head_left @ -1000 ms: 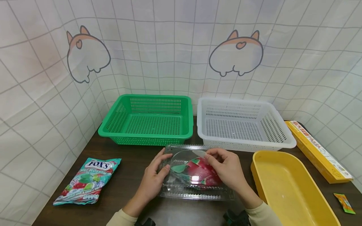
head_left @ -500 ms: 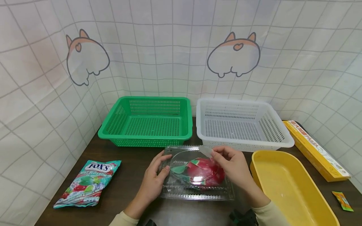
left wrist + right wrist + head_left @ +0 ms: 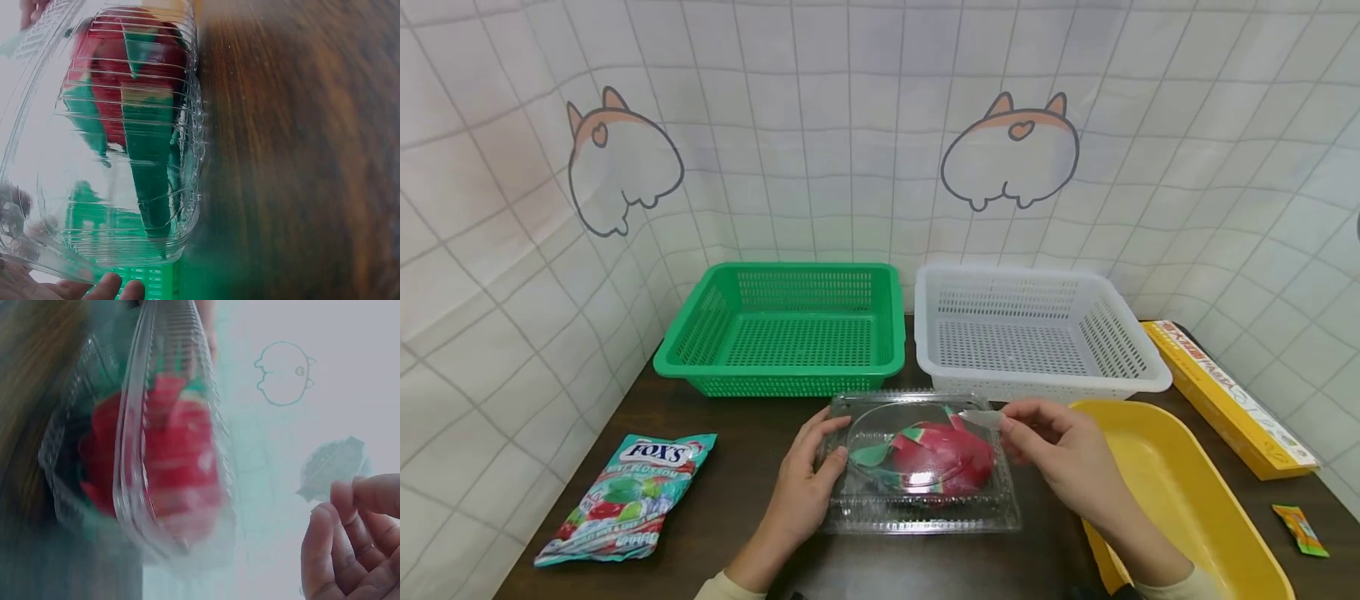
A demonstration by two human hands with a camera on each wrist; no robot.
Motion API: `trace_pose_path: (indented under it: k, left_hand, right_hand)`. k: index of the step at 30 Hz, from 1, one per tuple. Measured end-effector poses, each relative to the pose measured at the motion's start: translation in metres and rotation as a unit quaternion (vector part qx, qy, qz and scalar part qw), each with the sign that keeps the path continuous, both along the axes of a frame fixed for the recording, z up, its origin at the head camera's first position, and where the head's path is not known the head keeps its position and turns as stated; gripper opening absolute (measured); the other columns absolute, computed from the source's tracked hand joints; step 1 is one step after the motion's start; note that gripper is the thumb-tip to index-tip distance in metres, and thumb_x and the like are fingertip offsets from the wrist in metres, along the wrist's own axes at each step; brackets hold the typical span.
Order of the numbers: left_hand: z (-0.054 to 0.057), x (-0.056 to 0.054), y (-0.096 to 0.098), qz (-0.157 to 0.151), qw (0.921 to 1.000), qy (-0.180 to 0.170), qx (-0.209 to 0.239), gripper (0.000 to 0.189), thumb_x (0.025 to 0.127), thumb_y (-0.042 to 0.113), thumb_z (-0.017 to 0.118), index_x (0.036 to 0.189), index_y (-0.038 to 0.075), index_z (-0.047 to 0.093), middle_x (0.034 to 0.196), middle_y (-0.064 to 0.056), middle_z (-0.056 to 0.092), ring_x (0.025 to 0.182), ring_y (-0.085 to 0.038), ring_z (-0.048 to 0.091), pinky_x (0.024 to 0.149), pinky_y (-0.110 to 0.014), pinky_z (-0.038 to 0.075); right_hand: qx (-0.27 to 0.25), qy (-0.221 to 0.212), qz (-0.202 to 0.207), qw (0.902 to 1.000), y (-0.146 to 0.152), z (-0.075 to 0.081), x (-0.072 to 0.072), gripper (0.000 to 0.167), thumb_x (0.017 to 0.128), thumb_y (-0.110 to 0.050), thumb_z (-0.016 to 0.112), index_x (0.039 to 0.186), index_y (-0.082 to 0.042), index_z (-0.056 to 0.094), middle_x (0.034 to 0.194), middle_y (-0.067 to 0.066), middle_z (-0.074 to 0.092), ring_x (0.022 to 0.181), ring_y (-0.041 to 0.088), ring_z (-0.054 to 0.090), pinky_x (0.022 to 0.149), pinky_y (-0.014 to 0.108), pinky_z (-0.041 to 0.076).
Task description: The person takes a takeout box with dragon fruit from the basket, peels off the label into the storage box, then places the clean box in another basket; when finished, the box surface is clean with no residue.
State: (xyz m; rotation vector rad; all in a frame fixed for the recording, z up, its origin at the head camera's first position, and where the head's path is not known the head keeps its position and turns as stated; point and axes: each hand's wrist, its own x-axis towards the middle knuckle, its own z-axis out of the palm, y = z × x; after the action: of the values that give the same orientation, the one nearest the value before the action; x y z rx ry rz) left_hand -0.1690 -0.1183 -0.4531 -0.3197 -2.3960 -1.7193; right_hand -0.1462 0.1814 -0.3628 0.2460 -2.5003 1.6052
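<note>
A clear plastic clamshell box [image 3: 921,525] sits on the dark table in front of the person. Through its lid shows a red dragon fruit [image 3: 943,458] with green-tipped scales. The left hand [image 3: 801,483] holds the box at its left side, thumb on the lid. In the left wrist view, fingertips [image 3: 107,286] show along the box's edge. Beyond the box's right corner, the right hand [image 3: 1075,454] pinches a translucent roundish sticker [image 3: 981,418] between thumb and fingers. The right wrist view shows this sticker [image 3: 334,465] off the box, with a band across it.
Behind stand a green basket [image 3: 775,372] and a white basket [image 3: 1037,379]. A yellow tub [image 3: 1180,492] lies under the right forearm. Farther right are a long yellow box [image 3: 1232,400] and a small orange packet [image 3: 1300,530]. A FOX'S candy bag [image 3: 625,500] lies at left.
The right hand has moved right, away from the lid, carrying the pinched sticker with it. The left hand stays at the box's left side. The view has shifted slightly.
</note>
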Motion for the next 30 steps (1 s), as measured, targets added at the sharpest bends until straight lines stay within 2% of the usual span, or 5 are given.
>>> trace_pose_path:
  k: [8, 13, 20, 27, 30]
  left_hand:
    - [-0.002, 0.001, 0.003, -0.007, 1.0000, 0.003, -0.006, 0.034, 0.097, 0.010, 0.056, 0.130, 0.015, 0.060, 0.153, -0.010, 0.037, 0.140, -0.037, 0.032, 0.106, -0.063, 0.030]
    - [0.000, 0.000, 0.003, -0.012, 0.9999, -0.001, 0.002, 0.035, 0.096, 0.008, 0.056, 0.130, 0.014, 0.060, 0.153, -0.010, 0.036, 0.140, -0.037, 0.032, 0.107, -0.062, 0.030]
    - [0.001, 0.001, 0.000, -0.006, 1.0000, -0.003, -0.002, 0.034, 0.098, 0.011, 0.056, 0.132, 0.012, 0.058, 0.154, -0.011, 0.035, 0.140, -0.039, 0.032, 0.106, -0.063, 0.031]
    - [0.002, 0.001, -0.001, 0.000, 0.9999, -0.003, -0.015, 0.035, 0.097, 0.011, 0.056, 0.132, 0.011, 0.058, 0.153, -0.012, 0.036, 0.140, -0.038, 0.033, 0.105, -0.062, 0.032]
    - [0.001, 0.001, -0.001, -0.001, 0.9999, -0.003, -0.016, 0.035, 0.097, 0.010, 0.057, 0.132, 0.011, 0.058, 0.153, -0.011, 0.036, 0.139, -0.037, 0.034, 0.105, -0.061, 0.033]
  right_hand:
    - [0.059, 0.016, -0.016, 0.9980, 0.036, 0.002, 0.014, 0.016, 0.093, -0.018, 0.067, 0.101, -0.004, 0.069, 0.082, 0.005, 0.069, 0.069, 0.015, 0.066, 0.063, 0.027, 0.056]
    - [0.063, 0.018, -0.024, 0.9976, 0.068, 0.000, 0.018, 0.017, 0.094, -0.013, 0.066, 0.103, 0.002, 0.068, 0.085, 0.001, 0.072, 0.072, 0.016, 0.069, 0.064, 0.029, 0.057]
    - [0.088, -0.042, -0.041, 0.9944, 0.111, 0.001, 0.022, 0.030, 0.097, -0.024, 0.061, 0.114, 0.001, 0.065, 0.100, -0.002, 0.074, 0.081, 0.012, 0.070, 0.069, 0.028, 0.057]
    - [0.111, -0.115, -0.058, 0.9855, 0.145, -0.010, 0.026, 0.040, 0.098, -0.031, 0.060, 0.121, 0.001, 0.062, 0.107, -0.001, 0.074, 0.085, 0.008, 0.068, 0.072, 0.026, 0.057]
    - [0.124, -0.131, -0.052, 0.9822, 0.153, -0.015, 0.028, 0.040, 0.098, -0.030, 0.060, 0.123, 0.001, 0.062, 0.108, 0.002, 0.073, 0.086, 0.006, 0.067, 0.072, 0.027, 0.057]
